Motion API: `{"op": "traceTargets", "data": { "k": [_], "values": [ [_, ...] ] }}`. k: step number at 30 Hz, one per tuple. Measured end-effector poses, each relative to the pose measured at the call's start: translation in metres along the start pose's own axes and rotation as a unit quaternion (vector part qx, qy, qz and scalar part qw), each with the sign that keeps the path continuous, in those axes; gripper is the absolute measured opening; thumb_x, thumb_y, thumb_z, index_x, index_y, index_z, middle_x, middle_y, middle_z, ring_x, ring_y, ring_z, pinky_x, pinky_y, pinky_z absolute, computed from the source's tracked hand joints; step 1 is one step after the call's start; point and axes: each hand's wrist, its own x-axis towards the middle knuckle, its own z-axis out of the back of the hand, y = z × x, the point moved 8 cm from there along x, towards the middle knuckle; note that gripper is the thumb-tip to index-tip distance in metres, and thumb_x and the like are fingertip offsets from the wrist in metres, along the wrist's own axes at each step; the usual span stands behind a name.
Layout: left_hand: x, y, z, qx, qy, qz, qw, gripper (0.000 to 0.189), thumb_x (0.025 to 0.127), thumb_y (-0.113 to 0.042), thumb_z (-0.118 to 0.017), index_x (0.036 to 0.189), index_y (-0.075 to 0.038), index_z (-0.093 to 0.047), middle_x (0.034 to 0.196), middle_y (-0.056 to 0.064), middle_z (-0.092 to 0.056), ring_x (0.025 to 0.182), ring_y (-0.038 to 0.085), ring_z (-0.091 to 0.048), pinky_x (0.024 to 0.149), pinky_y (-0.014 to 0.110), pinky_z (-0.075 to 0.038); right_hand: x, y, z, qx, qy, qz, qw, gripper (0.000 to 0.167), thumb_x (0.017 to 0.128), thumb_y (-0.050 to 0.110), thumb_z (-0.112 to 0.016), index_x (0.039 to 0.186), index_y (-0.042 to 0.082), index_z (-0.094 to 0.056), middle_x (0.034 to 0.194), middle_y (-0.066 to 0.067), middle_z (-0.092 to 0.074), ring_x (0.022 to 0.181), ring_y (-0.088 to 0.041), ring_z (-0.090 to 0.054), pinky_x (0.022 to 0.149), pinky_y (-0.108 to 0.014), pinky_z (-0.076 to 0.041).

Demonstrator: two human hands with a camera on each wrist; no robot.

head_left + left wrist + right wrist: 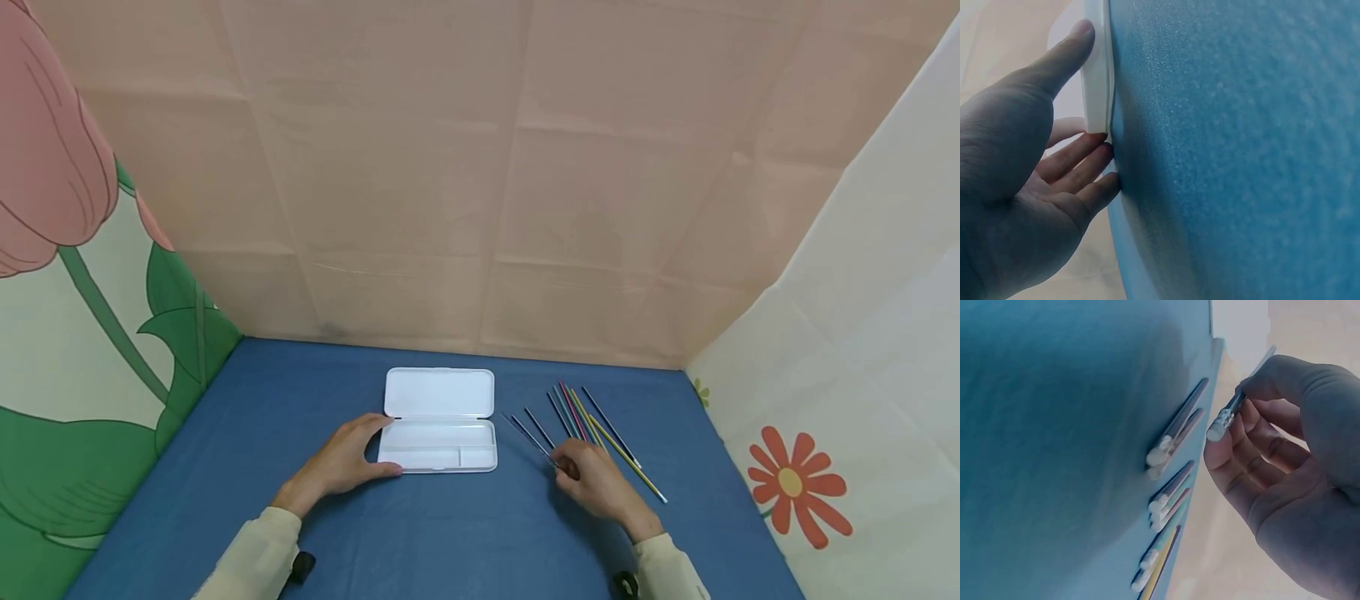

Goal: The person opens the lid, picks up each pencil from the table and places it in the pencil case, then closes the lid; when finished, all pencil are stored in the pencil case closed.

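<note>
An open white pencil case (427,450) lies on the blue cloth, its lid (439,392) folded back. My left hand (348,454) holds the case's left end, with the thumb at the front edge and the fingers toward the hinge. In the left wrist view, the thumb (1075,47) touches the white side wall and fingertips meet the case's corner. My right hand (596,479) pinches a dark pencil (1227,417) between thumb and fingers, its white eraser end facing the right wrist camera. The pencil's far end points toward the case.
Several loose pencils (576,412) in dark, green, red and yellow lie at the right, around and behind my right hand. A yellow pencil (630,461) slants nearer the front. The case has a small divider (460,457) inside. Fabric walls enclose the table's back and sides.
</note>
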Motion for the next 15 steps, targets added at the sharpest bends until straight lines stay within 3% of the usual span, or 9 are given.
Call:
{"op": "traceTargets", "data": {
  "k": [8,15],
  "values": [
    [-0.001,-0.001,0.001,0.002,0.001,0.005,1.0,0.089,0.091,-0.046,-0.096,0.159,0.0,-0.06,0.163,0.026,-0.061,0.15,0.048,-0.061,0.123,0.068,-0.052,0.019,0.02,-0.005,-0.013,0.008,0.017,0.9997,0.017,0.101,0.001,-0.078,0.117,0.005,-0.082,0.092,0.008,-0.067,0.079,-0.001,-0.054,0.07,-0.023,-0.048],
    [-0.001,-0.002,0.002,0.002,0.002,0.008,1.0,0.089,0.091,-0.045,-0.096,0.159,0.0,-0.06,0.162,0.025,-0.061,0.15,0.047,-0.061,0.124,0.068,-0.051,0.034,0.04,-0.011,-0.021,0.011,0.061,0.9978,0.016,0.101,0.001,-0.078,0.116,0.007,-0.083,0.098,0.005,-0.072,0.085,-0.004,-0.058,0.074,-0.026,-0.054]
  ]
}}
